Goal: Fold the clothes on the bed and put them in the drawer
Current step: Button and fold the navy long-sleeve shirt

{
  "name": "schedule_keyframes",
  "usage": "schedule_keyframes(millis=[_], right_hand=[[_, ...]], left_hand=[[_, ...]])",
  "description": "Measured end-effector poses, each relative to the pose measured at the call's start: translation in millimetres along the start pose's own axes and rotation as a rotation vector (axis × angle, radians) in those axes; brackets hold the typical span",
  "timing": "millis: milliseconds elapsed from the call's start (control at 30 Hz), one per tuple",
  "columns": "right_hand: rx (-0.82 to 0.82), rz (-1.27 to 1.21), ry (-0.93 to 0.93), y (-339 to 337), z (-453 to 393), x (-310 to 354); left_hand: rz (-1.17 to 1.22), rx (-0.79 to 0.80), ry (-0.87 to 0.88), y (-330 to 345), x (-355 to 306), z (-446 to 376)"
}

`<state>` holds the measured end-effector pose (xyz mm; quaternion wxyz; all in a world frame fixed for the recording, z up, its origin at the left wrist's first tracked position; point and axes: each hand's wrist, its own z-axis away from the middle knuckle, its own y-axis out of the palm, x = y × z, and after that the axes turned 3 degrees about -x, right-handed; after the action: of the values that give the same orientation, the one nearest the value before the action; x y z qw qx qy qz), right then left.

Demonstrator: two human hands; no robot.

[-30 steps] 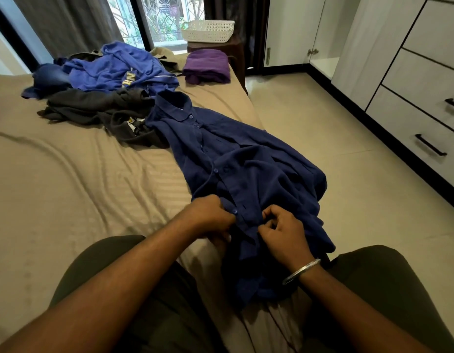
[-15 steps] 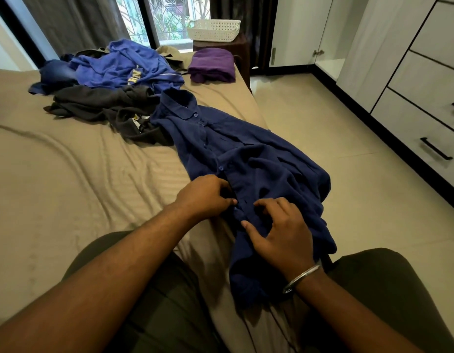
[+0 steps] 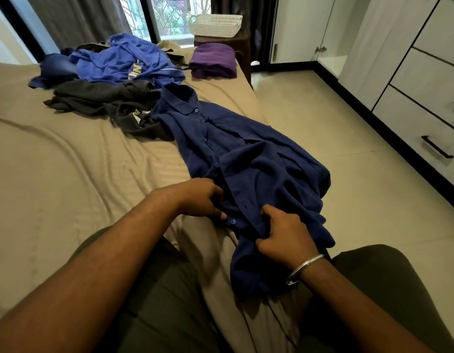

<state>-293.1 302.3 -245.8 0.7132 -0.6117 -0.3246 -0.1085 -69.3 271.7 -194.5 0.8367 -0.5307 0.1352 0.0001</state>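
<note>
Tan sheets cover the bed (image 3: 68,161), which runs from the person's knees toward a curtained window. Along its right edge lies a navy button-up shirt (image 3: 246,159), collar pointing to the window, lower hem hanging over the mattress corner between the person's legs, right side slumping over the bed's edge toward the floor.

At the shirt's front placket, the left hand (image 3: 199,197) rests on the left panel with fingers curled, its grip pinching the cloth just beside a blue button (image 3: 232,221). The right hand (image 3: 284,238), a metal bangle (image 3: 303,268) on its wrist, holds the opposite panel, fingers and thumb bunched round a fold of the fabric. The two hands are near each other but not touching.

Farther up the bed, a dark grey garment (image 3: 101,98) lies crumpled, touching the shirt's collar; behind it sits a bright blue garment (image 3: 119,62) with pale lettering, and a folded purple cloth (image 3: 212,59) rests at the far corner. A white basket (image 3: 215,24) stands on a dark stool beyond. On the right, white drawers (image 3: 424,133) with black handles stand closed across the tiled floor.
</note>
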Motion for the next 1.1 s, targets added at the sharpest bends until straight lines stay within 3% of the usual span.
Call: schedule_keyframes(millis=[133,367,467,567,667,733,867,1100], right_hand=[[0.169,0.067,0.025,-5.0,2.5,5.3],[0.218,0.121,0.059,-5.5,5.6,7.7],[0.099,0.179,0.040,-4.8,10.1,10.5],[-0.134,0.218,-0.001,-4.5,12.2,16.8],[-0.414,0.119,-0.131,-2.7,6.6,17.7],[-0.484,0.055,-0.224,1.1,1.5,14.4],[-0.404,0.055,-0.261,14.0,-1.0,11.4],[-0.300,0.100,-0.153,22.2,-5.8,3.1]], left_hand=[[-0.004,0.005,0.058,-6.7,8.7,6.6],[0.065,-0.295,0.028,-17.8,5.0,5.3],[0.012,-0.364,0.034,-15.7,-0.5,3.1],[-0.031,-0.355,0.003,-6.5,-9.0,-2.2],[-0.103,-0.396,-0.044,3.0,-23.6,-4.7],[-0.088,-0.449,-0.083,6.1,-31.1,-3.9],[0.048,-0.456,-0.206,13.2,-33.3,-1.3],[0.575,-0.245,-0.398,26.2,-43.2,6.7]])
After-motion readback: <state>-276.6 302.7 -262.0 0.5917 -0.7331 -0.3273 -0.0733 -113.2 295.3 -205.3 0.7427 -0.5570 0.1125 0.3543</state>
